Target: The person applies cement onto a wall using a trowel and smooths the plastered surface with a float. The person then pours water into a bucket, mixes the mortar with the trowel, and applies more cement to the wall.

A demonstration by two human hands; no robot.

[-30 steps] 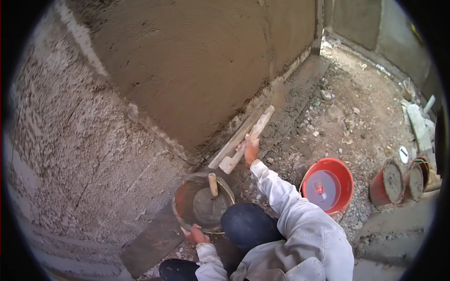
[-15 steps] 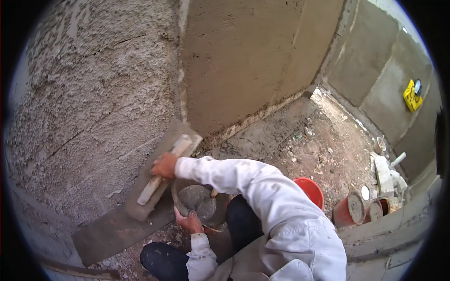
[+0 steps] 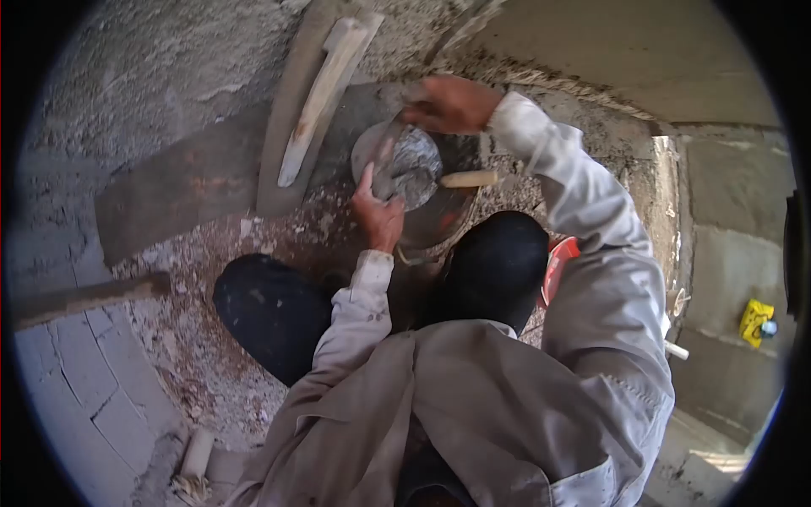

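Note:
My left hand (image 3: 378, 218) grips the near left rim of a round, mortar-smeared bowl (image 3: 361, 156). Wet grey mortar (image 3: 416, 160) lies inside it. At the bowl's far edge is my right hand (image 3: 459, 104), its fingers bent and blurred, so their hold is unclear. A long plastering float (image 3: 272, 173) stands tilted against the rough wall to the left, touched by neither hand. Its pale wooden handle (image 3: 317, 110) faces me. Just right of the bowl a short wooden handle (image 3: 470, 178) sticks out over a dark container; what it belongs to is hidden.
A mortar-stained board (image 3: 182, 186) lies along the wall's foot. My dark-clad knees (image 3: 274, 313) flank the work spot. Part of a red bucket (image 3: 557, 266) shows beside my right knee. Debris covers the floor (image 3: 203, 338). A yellow bag (image 3: 754, 324) is far right.
My right hand has let go of the float's handle and moved right to the bowl's far edge. The float now leans alone against the wall. The view has tilted downward.

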